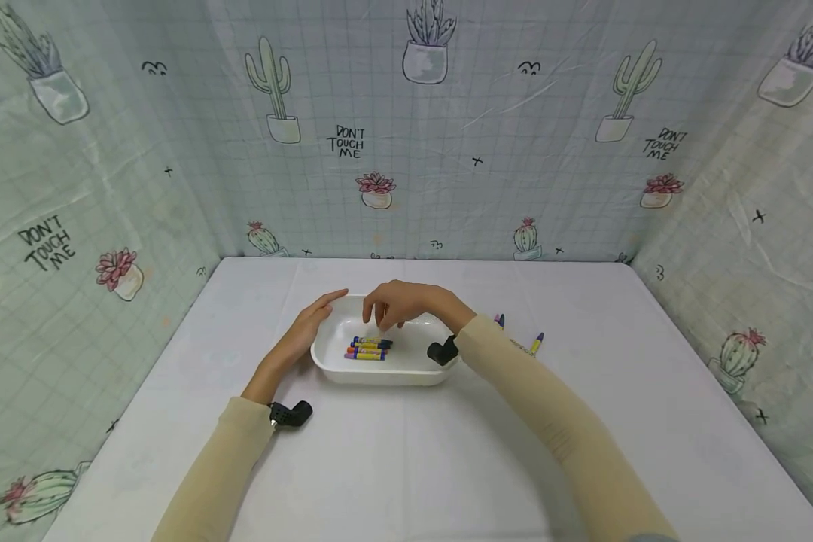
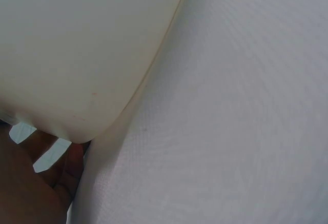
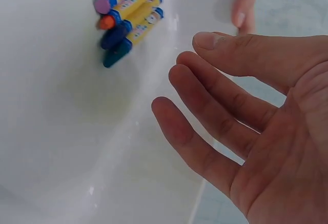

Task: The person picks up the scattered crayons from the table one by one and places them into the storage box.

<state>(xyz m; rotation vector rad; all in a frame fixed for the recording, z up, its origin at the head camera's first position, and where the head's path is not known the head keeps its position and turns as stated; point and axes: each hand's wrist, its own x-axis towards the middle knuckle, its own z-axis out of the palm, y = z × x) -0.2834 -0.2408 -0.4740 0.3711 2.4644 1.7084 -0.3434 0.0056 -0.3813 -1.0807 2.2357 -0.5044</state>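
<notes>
A shallow white tray (image 1: 379,379) stands on the table, with several crayons (image 1: 366,354) lying side by side inside. Their purple, orange, dark blue and teal ends show in the right wrist view. My left hand (image 1: 305,331) holds the tray at its left end, thumb at the rim and fingers along the outer wall; in the left wrist view part of this hand (image 2: 31,178) shows low against the wall. Over the tray, behind the crayons, hovers my right hand (image 1: 400,301). Its loosely bent fingers (image 3: 197,98) hold nothing and are apart from the crayons.
Right of the tray, more crayons (image 1: 537,344) lie on the white-covered table (image 1: 379,459), partly hidden by my right arm. Cactus-printed cloth (image 1: 447,150) hangs behind the table and along both sides.
</notes>
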